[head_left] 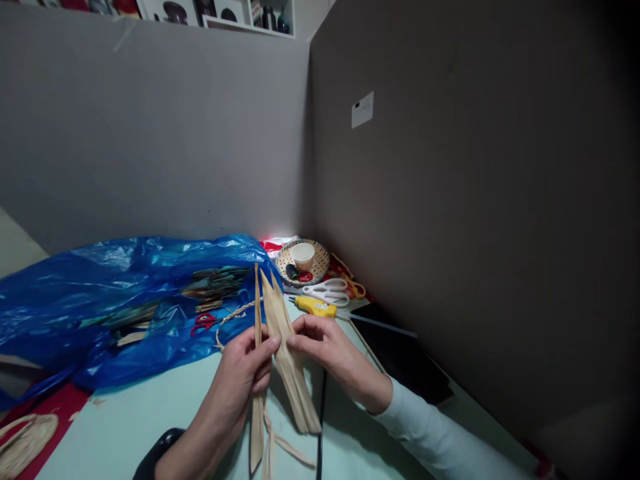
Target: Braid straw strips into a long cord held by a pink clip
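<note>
A broad, straw-coloured dried leaf [294, 390], split into points at its far end, hangs between my two hands above the table. My right hand [330, 348] is closed, thumb and fingers pinching the leaf's right edge near its middle. In my left hand [243, 367], also closed, is a narrow dried leaf strip [257, 427] held nearly upright. The left thumb tip touches the broad leaf's left edge. Below the left hand, a thin twisted length of the same pale fibre [270, 440] trails over the table; its upper end is hidden.
A blue plastic bag [165, 260] with dark leaf strips [220, 285] spreads at left, near red-handled scissors [204, 324]. Beyond my hands are a yellow glue gun [316, 306], white-handled scissors [330, 290] and a woven basket [323, 261] holding a cup [303, 256]. Grey partitions [200, 133] enclose the table.
</note>
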A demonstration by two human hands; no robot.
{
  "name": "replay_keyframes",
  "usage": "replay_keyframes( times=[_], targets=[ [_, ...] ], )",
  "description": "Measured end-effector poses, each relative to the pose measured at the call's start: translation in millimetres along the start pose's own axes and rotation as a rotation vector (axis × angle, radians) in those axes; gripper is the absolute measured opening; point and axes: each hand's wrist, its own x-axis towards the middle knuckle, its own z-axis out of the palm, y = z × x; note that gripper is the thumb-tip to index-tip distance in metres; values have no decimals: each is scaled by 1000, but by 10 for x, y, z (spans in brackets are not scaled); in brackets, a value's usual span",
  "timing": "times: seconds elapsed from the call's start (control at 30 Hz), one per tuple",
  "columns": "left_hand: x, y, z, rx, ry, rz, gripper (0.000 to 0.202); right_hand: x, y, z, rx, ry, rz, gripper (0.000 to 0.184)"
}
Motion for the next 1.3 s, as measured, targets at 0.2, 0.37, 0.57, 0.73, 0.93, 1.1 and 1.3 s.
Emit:
replay_keyframes(
  times=[0.2,0.37,0.57,0.73,0.93,1.1,1.3],
  targets=[
    [8,-37,-5,197,38,83,25,21,63,15,-28,9,19,24],
    [5,-34,2,301,55,122,27,32,83,26,-9,40,25,22],
    [13,-36,-4,313,62,113,24,36,124,28,19,19,39,27],
    [10,-44,4,355,84,152,24,33,151,11,22,2,29,30],
    [-10,-37,3,343,13,144,28,13,141,-27,106,-34,80,22],
    [-12,24,13,350,-13,135,33,14,161,-25,206,-72,85,18],
    [4,-22,17,309,61,198,24,-13,105,30,136,-55,55,25]
  ],
)
